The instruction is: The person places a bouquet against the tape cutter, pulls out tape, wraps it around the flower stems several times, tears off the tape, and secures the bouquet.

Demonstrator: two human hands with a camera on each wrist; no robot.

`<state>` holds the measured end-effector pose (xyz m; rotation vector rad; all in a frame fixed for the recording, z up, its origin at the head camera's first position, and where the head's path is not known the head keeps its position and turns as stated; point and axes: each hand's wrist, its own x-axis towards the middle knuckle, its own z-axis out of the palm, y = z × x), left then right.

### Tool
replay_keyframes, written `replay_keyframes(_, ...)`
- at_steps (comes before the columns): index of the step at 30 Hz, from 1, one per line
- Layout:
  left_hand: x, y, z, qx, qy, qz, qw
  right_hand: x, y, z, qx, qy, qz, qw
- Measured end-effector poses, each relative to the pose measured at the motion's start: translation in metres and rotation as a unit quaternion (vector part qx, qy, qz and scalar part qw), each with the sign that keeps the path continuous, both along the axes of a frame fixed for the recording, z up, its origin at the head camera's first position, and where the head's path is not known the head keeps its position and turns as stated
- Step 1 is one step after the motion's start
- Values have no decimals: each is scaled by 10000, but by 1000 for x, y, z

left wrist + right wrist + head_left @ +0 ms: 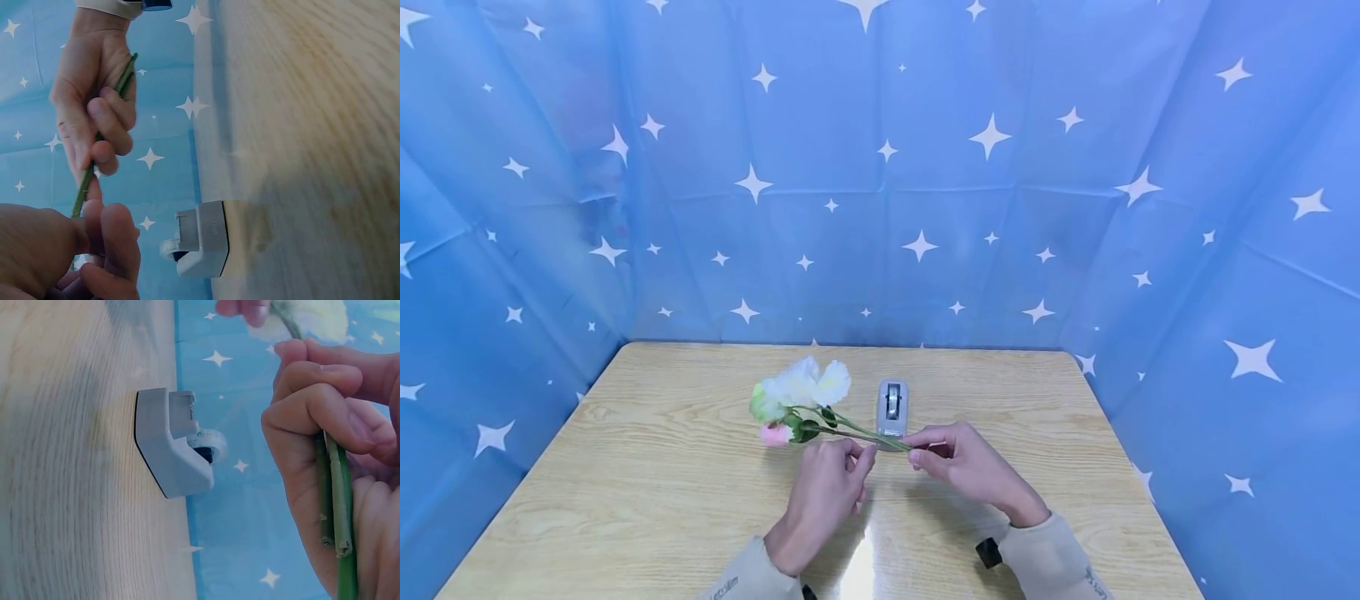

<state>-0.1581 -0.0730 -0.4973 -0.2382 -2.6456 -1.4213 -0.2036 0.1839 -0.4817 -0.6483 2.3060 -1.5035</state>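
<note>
Artificial flowers, with white blooms (801, 385), a pink bloom (777, 433) and green leaves, are held above the table by their stems (857, 432). The right hand (966, 462) grips the stem ends; in the right wrist view its fingers curl round several green stems (337, 500), whose cut ends stick out below. Nearer the blooms, the left hand (829, 487) has its fingers bent and pinches the stems, which run in between thumb and fingers in the left wrist view. Just beyond the hands stands a grey tape dispenser (892, 400) with a clear roll, partly behind the stems.
The pale wood-grain table (662, 467) carries the dispenser. A blue curtain (880, 275) with white stars encloses the back and both sides.
</note>
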Motion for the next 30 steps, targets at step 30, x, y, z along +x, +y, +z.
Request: replay_keyframes(30, 9, 6, 19, -496, 1083, 164, 9927, 0, -2, 0, -22, 217, -72, 9997)
